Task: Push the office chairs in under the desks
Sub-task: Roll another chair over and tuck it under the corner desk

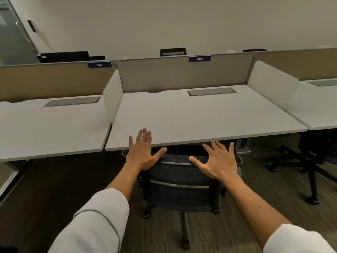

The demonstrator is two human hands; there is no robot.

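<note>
A black mesh-backed office chair stands at the white desk labelled 308, its seat under the desktop and its backrest top close to the front edge. My left hand is spread flat above the backrest's top left corner, fingers over the desk edge. My right hand is spread flat at the top right of the backrest, thumb on its rim. Neither hand grips anything. A second black chair sits under the desk on the right, its wheeled base showing.
Desk 307 lies to the left, and another desk to the right, split by white side panels. A beige partition backs the desks. Dark carpet spreads below. A glass door is at far left.
</note>
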